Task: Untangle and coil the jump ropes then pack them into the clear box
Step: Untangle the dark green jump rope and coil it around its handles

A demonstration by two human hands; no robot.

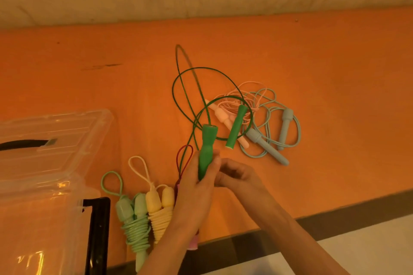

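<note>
- The left hand is wrapped around the lower half of a dark green handle, holding it nearly upright; the handle flares at the top, where a thin green rope leaves it.
- The right hand sits just right of that handle, fingers curled inward toward it; whether they pinch anything, I cannot tell.
- The green rope runs away from the handle in several loose loops over the orange table and ends at a second green handle, lying just right of the held one.
- Under and beyond that second handle lies a tangled pink rope with pale pink handles; farther right, a pale blue rope with grey-blue handles, also loose.
- Left of the held handle, near the table's front edge, two ropes lie already wound round their handles: a yellow rope and, beyond it, a mint rope.
- A dark red loop shows just left of the held handle, mostly hidden by the left hand.
- The clear box stands farthest left, with a black latch.
</note>
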